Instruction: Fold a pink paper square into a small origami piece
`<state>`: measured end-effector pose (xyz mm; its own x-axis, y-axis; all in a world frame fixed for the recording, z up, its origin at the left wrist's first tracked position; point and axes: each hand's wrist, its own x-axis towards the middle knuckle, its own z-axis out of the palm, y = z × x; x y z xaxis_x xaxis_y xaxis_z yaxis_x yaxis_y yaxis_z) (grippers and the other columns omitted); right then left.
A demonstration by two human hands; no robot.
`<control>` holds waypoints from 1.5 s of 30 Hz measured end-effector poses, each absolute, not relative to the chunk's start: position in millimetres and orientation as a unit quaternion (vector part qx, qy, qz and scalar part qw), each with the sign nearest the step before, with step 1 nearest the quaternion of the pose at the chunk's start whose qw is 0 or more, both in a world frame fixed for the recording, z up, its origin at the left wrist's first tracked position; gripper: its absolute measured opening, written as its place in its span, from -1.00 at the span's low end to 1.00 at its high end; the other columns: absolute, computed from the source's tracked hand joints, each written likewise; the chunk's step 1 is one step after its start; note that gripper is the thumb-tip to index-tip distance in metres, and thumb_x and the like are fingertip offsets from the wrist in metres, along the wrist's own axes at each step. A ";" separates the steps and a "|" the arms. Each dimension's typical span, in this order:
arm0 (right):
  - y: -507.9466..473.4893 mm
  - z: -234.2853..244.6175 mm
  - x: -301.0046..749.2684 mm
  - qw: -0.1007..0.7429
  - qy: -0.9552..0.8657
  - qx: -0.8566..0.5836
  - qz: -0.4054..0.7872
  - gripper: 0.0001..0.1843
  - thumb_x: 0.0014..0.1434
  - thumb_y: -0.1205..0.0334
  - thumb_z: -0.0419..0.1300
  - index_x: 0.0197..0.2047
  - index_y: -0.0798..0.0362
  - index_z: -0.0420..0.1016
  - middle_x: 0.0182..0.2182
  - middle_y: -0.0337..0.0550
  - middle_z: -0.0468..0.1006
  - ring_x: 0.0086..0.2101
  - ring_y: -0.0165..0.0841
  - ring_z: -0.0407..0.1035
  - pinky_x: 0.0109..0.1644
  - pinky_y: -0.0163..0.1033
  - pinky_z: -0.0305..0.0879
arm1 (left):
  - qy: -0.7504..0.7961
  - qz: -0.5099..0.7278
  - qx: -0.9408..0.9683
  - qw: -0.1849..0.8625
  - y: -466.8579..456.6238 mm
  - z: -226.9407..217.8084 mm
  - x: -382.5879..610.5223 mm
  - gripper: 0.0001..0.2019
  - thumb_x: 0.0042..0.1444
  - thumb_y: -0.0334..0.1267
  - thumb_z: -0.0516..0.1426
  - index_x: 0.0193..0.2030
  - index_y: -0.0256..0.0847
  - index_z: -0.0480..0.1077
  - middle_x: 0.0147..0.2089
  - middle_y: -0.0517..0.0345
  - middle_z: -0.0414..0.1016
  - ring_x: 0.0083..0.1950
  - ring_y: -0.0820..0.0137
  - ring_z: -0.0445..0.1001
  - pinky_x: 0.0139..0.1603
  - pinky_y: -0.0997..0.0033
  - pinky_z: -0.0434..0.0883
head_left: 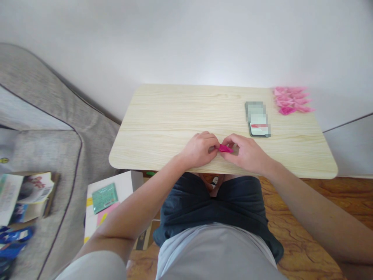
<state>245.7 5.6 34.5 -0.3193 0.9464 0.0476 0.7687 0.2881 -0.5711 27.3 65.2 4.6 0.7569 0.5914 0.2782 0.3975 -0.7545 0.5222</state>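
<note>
A small piece of folded magenta paper (225,148) is held between my two hands, just above the table's front part. My left hand (201,148) pinches its left end with curled fingers. On the other side, the thumb and fingers of my right hand (246,151) close around the paper. Its exact fold is too small to make out. Rows of folded pink paper pieces (291,98) lie at the back right of the light wooden table (175,112), with a darker magenta one at their front.
Behind my right hand lies a phone (258,119), its screen partly blurred. A white wall (204,42) borders the table's back. To the left are a grey sofa (96,136) with books (32,190) on it and a white box (125,182) bearing a green packet (105,197).
</note>
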 end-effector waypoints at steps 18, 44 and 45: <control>-13.0 28.0 248.9 0.414 -0.641 -0.559 0.323 -0.79 0.28 0.00 0.38 -0.17 -0.04 0.64 -0.21 -0.13 0.72 -0.19 -0.22 0.60 -0.05 -0.11 0.47 | 0.336 0.356 0.740 0.461 44.5 21.1 32.2 -0.85 0.26 -0.17 0.29 -0.23 -0.21 0.56 -0.22 0.12 0.63 -0.16 0.37 0.56 -0.04 0.34 0.45; 5.4 25.4 269.2 0.330 -0.631 -0.598 0.368 -0.71 0.23 -0.09 0.40 -0.21 -0.03 0.71 -0.33 -0.18 0.73 -0.34 -0.25 0.57 -0.27 -0.18 0.36 | 0.375 0.386 0.740 0.404 49.1 0.9 37.7 -0.84 0.26 -0.18 0.31 -0.08 -0.15 0.53 -0.10 0.13 0.66 -0.04 0.34 0.65 0.07 0.32 0.52; 4.9 25.1 269.5 0.327 -0.636 -0.600 0.359 -0.70 0.23 -0.10 0.39 -0.23 -0.03 0.71 -0.36 -0.19 0.72 -0.36 -0.27 0.55 -0.30 -0.19 0.32 | 0.378 0.382 0.742 0.402 49.7 1.4 37.2 -0.85 0.25 -0.18 0.32 -0.11 -0.16 0.55 -0.12 0.13 0.67 -0.05 0.34 0.64 0.07 0.32 0.51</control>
